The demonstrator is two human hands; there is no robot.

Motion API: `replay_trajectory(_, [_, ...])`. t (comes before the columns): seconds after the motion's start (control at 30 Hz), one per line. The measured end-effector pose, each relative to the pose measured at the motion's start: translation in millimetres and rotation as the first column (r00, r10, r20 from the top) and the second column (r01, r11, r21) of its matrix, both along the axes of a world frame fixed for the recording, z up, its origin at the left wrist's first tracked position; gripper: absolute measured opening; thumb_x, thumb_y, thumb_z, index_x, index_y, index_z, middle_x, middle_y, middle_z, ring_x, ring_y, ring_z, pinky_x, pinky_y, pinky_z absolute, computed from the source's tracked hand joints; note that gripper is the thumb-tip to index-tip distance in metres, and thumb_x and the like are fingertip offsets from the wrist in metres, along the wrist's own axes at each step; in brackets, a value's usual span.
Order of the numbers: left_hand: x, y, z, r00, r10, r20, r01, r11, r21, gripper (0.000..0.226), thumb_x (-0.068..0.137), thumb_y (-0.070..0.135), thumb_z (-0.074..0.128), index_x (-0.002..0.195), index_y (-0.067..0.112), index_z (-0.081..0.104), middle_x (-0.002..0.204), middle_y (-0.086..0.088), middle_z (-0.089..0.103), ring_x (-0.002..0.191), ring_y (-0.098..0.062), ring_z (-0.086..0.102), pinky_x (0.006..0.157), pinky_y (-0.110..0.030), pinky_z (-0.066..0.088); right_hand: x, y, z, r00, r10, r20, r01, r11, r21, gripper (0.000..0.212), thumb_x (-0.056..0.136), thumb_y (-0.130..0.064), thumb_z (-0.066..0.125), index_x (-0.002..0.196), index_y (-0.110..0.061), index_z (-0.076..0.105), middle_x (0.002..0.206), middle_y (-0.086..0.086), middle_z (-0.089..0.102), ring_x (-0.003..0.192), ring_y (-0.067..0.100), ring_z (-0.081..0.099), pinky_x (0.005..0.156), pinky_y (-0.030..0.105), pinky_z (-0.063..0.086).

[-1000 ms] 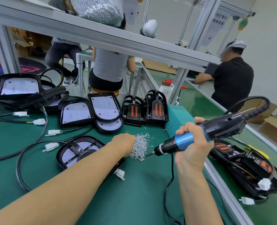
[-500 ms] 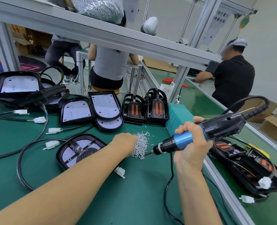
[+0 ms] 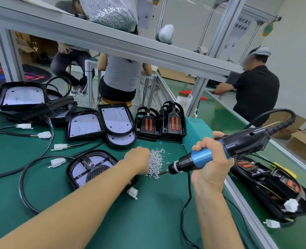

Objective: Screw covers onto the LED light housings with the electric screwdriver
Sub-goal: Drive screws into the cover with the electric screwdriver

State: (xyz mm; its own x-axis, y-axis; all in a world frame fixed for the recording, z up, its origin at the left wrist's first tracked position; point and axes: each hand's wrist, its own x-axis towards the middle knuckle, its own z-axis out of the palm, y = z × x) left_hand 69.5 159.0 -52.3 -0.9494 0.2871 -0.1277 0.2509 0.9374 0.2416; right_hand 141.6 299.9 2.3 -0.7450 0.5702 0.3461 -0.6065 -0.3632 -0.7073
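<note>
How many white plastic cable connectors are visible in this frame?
7. White plastic connectors: four on the green mat at left; one at centre front; two on the black housings at right. More may be hidden under the piles.

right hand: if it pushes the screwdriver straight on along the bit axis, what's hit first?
The right hand points the electric screwdriver left and slightly down. First in line is the loose screw pile, right at the bit tip; behind it, the left hand. Depth is hard to judge.
</note>
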Motion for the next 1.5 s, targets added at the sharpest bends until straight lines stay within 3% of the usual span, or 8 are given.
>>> replay_trajectory(0.07, [-3, -10, 6, 0.988, 0.069, 0.135, -0.118, 0.911, 0.395, 0.021, 0.079, 0.004, 0.056, 0.060, 0.012, 0.058, 0.068, -0.008, 0.062, 0.062, -0.021, 0.062, 0.058, -0.026, 0.052, 1, 1, 2, 1.000, 0.009, 0.004, -0.009, 1.000, -0.009, 0.020, 0.068, -0.002, 0.058, 0.083, -0.015, 0.056, 0.053, 0.000, 0.049, 0.047, 0.016, 0.049, 0.054, 0.025, 0.043])
replay_trajectory(0.13, [1, -23, 13, 0.950, 0.088, 0.301, -0.287, 0.632, 0.720, 0.018, 0.081, 0.000, 0.060, 0.068, 0.008, 0.069, 0.068, -0.008, 0.065, 0.053, -0.014, 0.061, 0.056, -0.024, 0.054, 3, 0, 4, 0.999, 0.038, 0.003, -0.038, 0.998, -0.051, 0.021, 0.067, -0.002, 0.057, 0.083, -0.015, 0.055, 0.056, 0.000, 0.047, 0.047, 0.015, 0.049, 0.053, 0.023, 0.044])
replay_trajectory(0.2, [13, -40, 19, 0.908, 0.036, 0.418, -0.403, 0.358, 0.843, 0.011, 0.080, -0.006, 0.065, 0.076, 0.003, 0.069, 0.068, -0.012, 0.066, 0.053, -0.012, 0.061, 0.057, -0.022, 0.056, 4, -4, 7, 0.996, 0.086, -0.013, -0.086, 0.991, -0.103, 0.022, 0.067, -0.002, 0.057, 0.084, -0.016, 0.055, 0.056, -0.001, 0.046, 0.047, 0.014, 0.048, 0.053, 0.022, 0.044])
replay_trajectory(0.43, [72, -83, 11, 0.807, -0.207, 0.553, -0.576, -0.075, 0.814, 0.033, 0.062, 0.002, 0.071, 0.094, -0.002, 0.063, 0.081, -0.016, 0.072, 0.061, -0.017, 0.068, 0.053, -0.022, 0.055, 9, -24, 16, 0.976, 0.206, -0.076, -0.218, 0.955, -0.203, 0.020, 0.069, -0.009, 0.053, 0.088, -0.017, 0.051, 0.055, -0.005, 0.047, 0.049, 0.011, 0.045, 0.056, 0.023, 0.044])
replay_trajectory(0.7, [98, -95, -1, 0.786, -0.267, 0.558, -0.618, -0.310, 0.722, 0.011, 0.067, 0.002, 0.066, 0.072, 0.006, 0.075, 0.075, -0.013, 0.068, 0.057, -0.016, 0.064, 0.049, -0.022, 0.054, 15, -52, 25, 0.948, 0.302, -0.101, -0.319, 0.910, -0.264, 0.017, 0.068, -0.013, 0.051, 0.084, -0.018, 0.052, 0.057, -0.007, 0.046, 0.047, 0.009, 0.045, 0.053, 0.020, 0.044])
replay_trajectory(1.17, [105, -98, -7, 0.848, -0.188, 0.495, -0.529, -0.347, 0.774, 0.009, 0.074, 0.004, 0.064, 0.082, 0.002, 0.067, 0.070, -0.008, 0.063, 0.055, -0.012, 0.058, 0.050, -0.021, 0.054, 13, -65, 25, 0.934, 0.338, -0.112, -0.354, 0.914, -0.196, 0.018, 0.069, -0.011, 0.050, 0.086, -0.017, 0.051, 0.056, -0.006, 0.047, 0.048, 0.010, 0.045, 0.054, 0.021, 0.044])
replay_trajectory(1.3, [104, -103, -10, 0.933, 0.240, 0.268, -0.284, 0.032, 0.958, 0.010, 0.089, 0.000, 0.059, 0.081, 0.005, 0.063, 0.069, -0.012, 0.065, 0.052, -0.015, 0.060, 0.047, -0.022, 0.050, 9, -68, 15, 0.943, 0.319, -0.092, -0.325, 0.944, -0.058, 0.019, 0.069, -0.005, 0.050, 0.086, -0.015, 0.051, 0.055, -0.003, 0.047, 0.047, 0.012, 0.045, 0.054, 0.023, 0.042])
replay_trajectory(1.5, [95, -90, -28, 0.949, 0.285, -0.133, -0.057, 0.570, 0.820, 0.016, 0.094, 0.011, 0.052, 0.082, 0.020, 0.056, 0.060, -0.003, 0.064, 0.048, -0.019, 0.060, 0.048, -0.024, 0.048, 3, -73, -6, 0.962, 0.273, -0.013, -0.272, 0.959, 0.079, 0.021, 0.071, 0.000, 0.052, 0.082, -0.018, 0.057, 0.059, 0.003, 0.046, 0.047, 0.015, 0.045, 0.052, 0.024, 0.039])
